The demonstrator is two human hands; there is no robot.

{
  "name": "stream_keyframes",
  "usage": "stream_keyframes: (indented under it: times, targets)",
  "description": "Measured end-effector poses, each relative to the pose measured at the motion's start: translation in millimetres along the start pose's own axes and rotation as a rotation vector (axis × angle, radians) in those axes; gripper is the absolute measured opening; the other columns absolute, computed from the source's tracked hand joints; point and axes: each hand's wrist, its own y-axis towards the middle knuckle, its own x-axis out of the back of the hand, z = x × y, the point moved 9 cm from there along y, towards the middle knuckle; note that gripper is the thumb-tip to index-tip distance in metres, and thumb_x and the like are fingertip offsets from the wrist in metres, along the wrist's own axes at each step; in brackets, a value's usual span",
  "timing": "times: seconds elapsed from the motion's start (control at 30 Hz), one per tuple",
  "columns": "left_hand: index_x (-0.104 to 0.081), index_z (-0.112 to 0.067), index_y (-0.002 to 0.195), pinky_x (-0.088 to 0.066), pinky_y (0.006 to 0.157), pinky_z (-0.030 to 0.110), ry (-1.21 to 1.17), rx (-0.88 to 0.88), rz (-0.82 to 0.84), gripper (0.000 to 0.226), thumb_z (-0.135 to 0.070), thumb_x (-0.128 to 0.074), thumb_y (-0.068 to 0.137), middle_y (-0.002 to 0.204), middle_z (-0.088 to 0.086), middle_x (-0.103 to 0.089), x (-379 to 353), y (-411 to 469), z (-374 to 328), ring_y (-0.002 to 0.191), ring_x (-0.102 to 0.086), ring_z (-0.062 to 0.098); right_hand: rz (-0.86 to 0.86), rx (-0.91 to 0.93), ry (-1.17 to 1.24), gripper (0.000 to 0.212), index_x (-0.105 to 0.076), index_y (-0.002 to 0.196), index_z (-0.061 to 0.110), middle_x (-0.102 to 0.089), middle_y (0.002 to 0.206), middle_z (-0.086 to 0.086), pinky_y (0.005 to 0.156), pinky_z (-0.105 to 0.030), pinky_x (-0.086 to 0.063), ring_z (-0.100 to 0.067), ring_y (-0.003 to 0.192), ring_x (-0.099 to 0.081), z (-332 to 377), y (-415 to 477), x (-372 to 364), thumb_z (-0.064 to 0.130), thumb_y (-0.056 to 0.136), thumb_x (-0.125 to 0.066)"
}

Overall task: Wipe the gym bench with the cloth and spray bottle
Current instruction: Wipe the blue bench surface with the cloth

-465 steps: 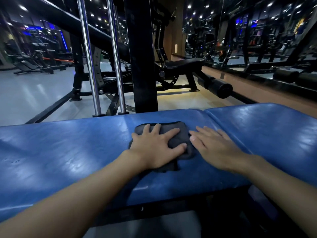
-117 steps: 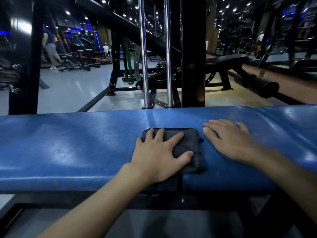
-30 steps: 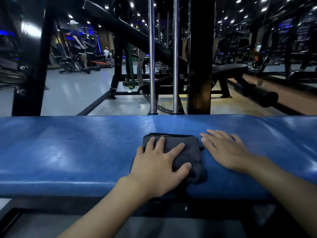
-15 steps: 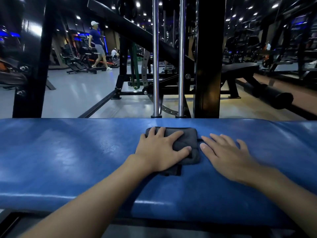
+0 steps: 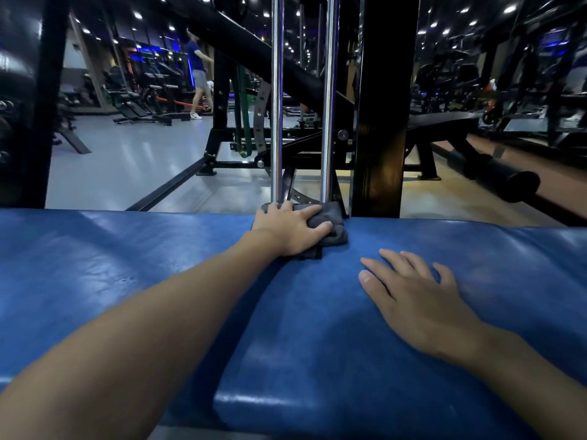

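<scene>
The blue padded gym bench (image 5: pixel 127 268) fills the lower half of the head view. A folded dark grey cloth (image 5: pixel 330 222) lies at the bench's far edge. My left hand (image 5: pixel 290 228) presses flat on the cloth, fingers spread, arm stretched out. My right hand (image 5: pixel 416 296) rests flat on the bare pad, nearer to me and to the right of the cloth. No spray bottle is in sight.
Just beyond the bench stand two chrome guide rods (image 5: pixel 277 100) and a thick black upright post (image 5: pixel 379 106). A black bench (image 5: pixel 444 120) and a roller pad (image 5: pixel 505 179) sit at the back right. A person (image 5: pixel 198 74) walks on the far grey floor.
My left hand has pushed the cloth away from me, from the middle of the pad to its far edge. My right hand stayed flat on the pad. The camera has leaned in closer.
</scene>
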Motion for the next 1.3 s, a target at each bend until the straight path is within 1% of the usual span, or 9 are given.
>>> stream_keyframes:
  times: [0.37, 0.53, 0.63, 0.73, 0.8, 0.83, 0.9, 0.97, 1.3]
  targets:
    - [-0.018, -0.053, 0.154, -0.014, 0.119, 0.052, -0.023, -0.073, 0.010, 0.067, -0.077, -0.025, 0.092, 0.167, 0.008, -0.017, 10, -141, -15, 0.152, -0.010, 0.035, 0.015, -0.019, 0.045, 0.058, -0.028, 0.150, 0.044, -0.016, 0.163, 0.014, 0.120, -0.050, -0.002, -0.010, 0.151, -0.004, 1, -4, 6, 0.057, 0.098, -0.005]
    - [-0.011, -0.054, 0.154, -0.012, 0.120, 0.050, 0.008, -0.090, -0.001, 0.088, -0.081, 0.001, 0.071, 0.168, 0.008, -0.013, 15, -212, -22, 0.153, -0.006, 0.033, -0.009, -0.006, 0.078, 0.053, -0.040, 0.142, 0.043, -0.020, 0.163, 0.011, 0.120, -0.049, -0.003, -0.012, 0.151, -0.008, 0, -7, 7, 0.052, 0.101, -0.008]
    - [-0.010, -0.052, 0.154, -0.006, 0.120, 0.055, 0.029, -0.086, -0.015, 0.090, -0.079, 0.003, 0.069, 0.167, 0.007, -0.013, 20, -232, -23, 0.153, -0.005, 0.032, -0.031, 0.009, 0.106, 0.050, -0.048, 0.137, 0.040, -0.027, 0.161, 0.008, 0.120, -0.049, -0.004, -0.013, 0.150, -0.013, 2, -12, 11, 0.050, 0.103, -0.013]
    - [-0.013, -0.052, 0.152, -0.006, 0.119, 0.060, -0.002, -0.078, -0.044, 0.087, -0.081, -0.002, 0.071, 0.166, 0.003, -0.016, 24, -228, -25, 0.152, -0.008, 0.030, -0.100, 0.022, 0.121, 0.059, -0.064, 0.111, 0.025, -0.057, 0.134, 0.006, 0.116, -0.050, -0.010, -0.016, 0.139, -0.036, 3, -13, 23, 0.056, 0.099, -0.015]
    - [-0.015, -0.052, 0.152, -0.013, 0.118, 0.057, 0.011, -0.076, -0.023, 0.089, -0.082, -0.002, 0.070, 0.165, 0.004, -0.021, 19, -216, -25, 0.151, -0.011, 0.031, -0.110, 0.046, 0.098, 0.060, -0.059, 0.090, 0.030, -0.060, 0.114, 0.014, 0.114, -0.054, -0.013, -0.016, 0.135, -0.040, 6, -13, 28, 0.063, 0.094, -0.009]
    - [-0.017, -0.052, 0.152, -0.017, 0.116, 0.055, 0.017, -0.073, -0.018, 0.089, -0.083, -0.002, 0.069, 0.164, 0.004, -0.024, 17, -209, -24, 0.150, -0.014, 0.031, -0.082, 0.053, 0.081, 0.058, -0.056, 0.091, 0.036, -0.058, 0.120, 0.016, 0.115, -0.055, -0.012, -0.017, 0.140, -0.035, 8, -13, 25, 0.065, 0.091, -0.006]
    - [-0.020, -0.052, 0.151, -0.023, 0.114, 0.053, 0.017, -0.072, -0.022, 0.090, -0.084, -0.002, 0.068, 0.161, 0.003, -0.030, 16, -193, -20, 0.148, -0.019, 0.031, -0.009, 0.047, 0.039, 0.063, -0.050, 0.123, 0.048, -0.041, 0.150, 0.014, 0.117, -0.055, -0.007, -0.017, 0.149, -0.019, 9, -11, 14, 0.069, 0.087, -0.002]
    - [-0.024, -0.052, 0.149, -0.028, 0.112, 0.052, 0.002, -0.076, -0.032, 0.091, -0.084, -0.003, 0.067, 0.156, 0.002, -0.036, 16, -174, -17, 0.145, -0.025, 0.029, 0.023, 0.046, -0.012, 0.072, -0.033, 0.146, 0.045, -0.021, 0.162, 0.011, 0.118, -0.054, -0.004, -0.017, 0.152, -0.009, 11, -10, 6, 0.069, 0.087, -0.001]
    - [-0.028, -0.052, 0.149, -0.030, 0.114, 0.054, -0.005, -0.072, -0.021, 0.071, -0.083, -0.022, 0.085, 0.155, 0.007, -0.040, 4, -32, 7, 0.142, -0.034, 0.035, -0.003, 0.049, 0.012, 0.079, -0.026, 0.150, 0.046, -0.013, 0.164, 0.016, 0.121, -0.048, -0.002, -0.010, 0.151, -0.002, 11, -12, 5, 0.068, 0.081, 0.005]
